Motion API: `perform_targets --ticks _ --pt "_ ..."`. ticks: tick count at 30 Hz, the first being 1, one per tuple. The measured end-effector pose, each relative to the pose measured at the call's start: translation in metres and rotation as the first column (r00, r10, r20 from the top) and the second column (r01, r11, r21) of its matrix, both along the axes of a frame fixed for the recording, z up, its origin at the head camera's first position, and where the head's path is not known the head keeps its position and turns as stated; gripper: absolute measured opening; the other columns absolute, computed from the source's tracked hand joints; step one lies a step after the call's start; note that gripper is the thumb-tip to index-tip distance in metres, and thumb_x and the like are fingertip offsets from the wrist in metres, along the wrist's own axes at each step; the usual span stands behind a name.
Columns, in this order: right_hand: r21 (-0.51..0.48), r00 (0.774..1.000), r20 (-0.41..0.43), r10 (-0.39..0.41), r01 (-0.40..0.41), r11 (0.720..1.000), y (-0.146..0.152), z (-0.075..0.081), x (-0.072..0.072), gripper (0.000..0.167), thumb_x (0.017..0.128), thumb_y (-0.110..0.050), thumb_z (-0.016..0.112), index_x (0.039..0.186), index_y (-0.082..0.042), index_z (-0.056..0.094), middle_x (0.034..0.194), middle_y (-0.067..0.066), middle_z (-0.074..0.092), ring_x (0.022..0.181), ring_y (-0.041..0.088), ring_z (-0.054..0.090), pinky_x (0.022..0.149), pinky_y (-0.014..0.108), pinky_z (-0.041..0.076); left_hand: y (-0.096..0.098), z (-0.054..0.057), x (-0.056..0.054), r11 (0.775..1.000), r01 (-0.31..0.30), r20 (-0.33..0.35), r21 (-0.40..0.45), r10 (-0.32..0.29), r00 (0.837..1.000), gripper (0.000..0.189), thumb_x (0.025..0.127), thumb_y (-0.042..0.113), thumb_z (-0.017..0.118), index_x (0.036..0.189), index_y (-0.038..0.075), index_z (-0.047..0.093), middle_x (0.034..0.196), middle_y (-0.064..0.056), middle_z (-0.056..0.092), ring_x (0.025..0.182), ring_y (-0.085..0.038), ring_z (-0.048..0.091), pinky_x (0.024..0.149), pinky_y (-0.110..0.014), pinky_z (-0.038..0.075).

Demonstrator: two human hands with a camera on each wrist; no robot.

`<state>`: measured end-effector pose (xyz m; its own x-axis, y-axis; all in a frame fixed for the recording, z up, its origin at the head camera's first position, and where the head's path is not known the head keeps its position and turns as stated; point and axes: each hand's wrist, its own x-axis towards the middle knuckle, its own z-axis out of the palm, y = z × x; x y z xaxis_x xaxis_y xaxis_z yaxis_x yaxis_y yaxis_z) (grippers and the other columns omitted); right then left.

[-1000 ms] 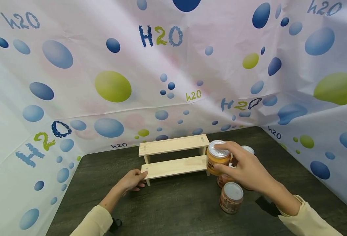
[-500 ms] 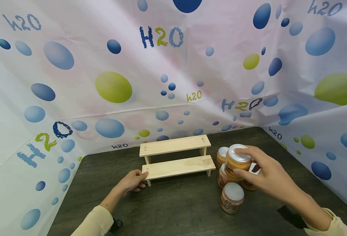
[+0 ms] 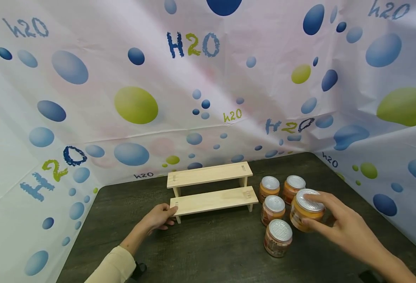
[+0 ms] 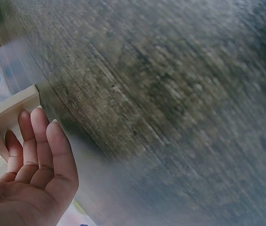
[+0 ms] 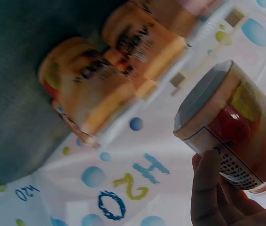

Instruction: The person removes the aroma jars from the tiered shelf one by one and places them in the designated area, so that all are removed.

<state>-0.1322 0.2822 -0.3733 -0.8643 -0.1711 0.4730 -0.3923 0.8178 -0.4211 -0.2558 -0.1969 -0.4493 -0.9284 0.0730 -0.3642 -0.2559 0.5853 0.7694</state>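
A two-tier wooden shelf (image 3: 213, 200) stands on the dark table. My left hand (image 3: 158, 217) grips the left end of its lower board, thumb on top and fingers below; in the left wrist view the fingers (image 4: 46, 146) lie by the pale wooden leg. At the right, my right hand (image 3: 349, 226) holds a jar (image 3: 304, 218) with a silver lid and orange contents between thumb and fingers. Its printed label with a dotted panel shows in the right wrist view, where the jar (image 5: 238, 127) appears tilted.
Several similar jars are grouped right of the shelf: one jar (image 3: 278, 237) in front, one jar (image 3: 273, 210) behind it, and two at the back, a jar (image 3: 269, 188) and a jar (image 3: 292, 188). A white printed sheet (image 3: 179, 78) encloses the table's back and sides.
My right hand has carried the jar right and toward me, from beside the shelf to the right of the other jars, uncovering those behind. The left hand stays on the shelf.
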Motion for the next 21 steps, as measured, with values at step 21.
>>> perform_targets --ticks 21 --pt "0.03 0.96 0.216 -0.179 0.177 0.984 0.011 -0.061 0.014 0.058 0.081 -0.038 0.083 0.13 -0.019 0.058 0.129 0.012 0.06 0.077 -0.001 0.053 0.056 0.025 0.041 0.001 0.001 0.001 1.0 -0.002 -0.009 0.001 0.002 1.0 0.032 0.106 0.033 0.05 0.093 0.005 0.055 0.094 -0.013 0.066 0.082 -0.02 0.068 0.068 -0.037 0.056"
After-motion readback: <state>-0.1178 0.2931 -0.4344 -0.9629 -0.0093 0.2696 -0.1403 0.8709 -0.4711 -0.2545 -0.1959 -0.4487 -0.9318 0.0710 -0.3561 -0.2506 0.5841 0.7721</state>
